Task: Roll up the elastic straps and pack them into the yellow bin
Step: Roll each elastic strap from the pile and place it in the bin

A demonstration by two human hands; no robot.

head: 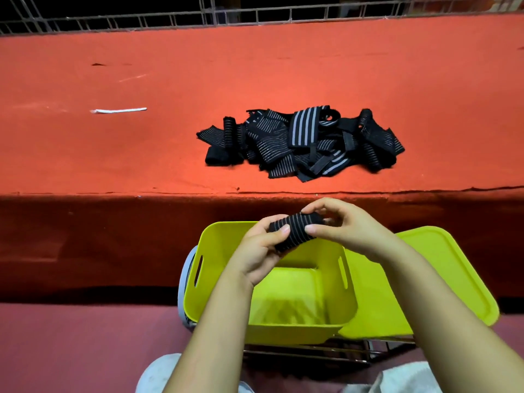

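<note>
As you hold it over the open yellow plastic bin [272, 290], your left hand [262, 251] and right hand [344, 225] pinch 1 rolled black grey-striped elastic strap [295, 229], loose black strap pile [300, 143] near the red bench's front edge [113, 165].

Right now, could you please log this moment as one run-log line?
hands: left hand and right hand hold rolled strap | above: yellow bin | table: strap pile unrolled

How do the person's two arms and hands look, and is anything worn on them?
Both forearms are bare up to the lower frame edge: no sleeves, gloves, watch, rings or bracelets are visible. The left hand and right hand show short, unpainted fingernails. Only light grey clothing shows at the bottom edge, over the knees. No markings show on the arms.
</note>
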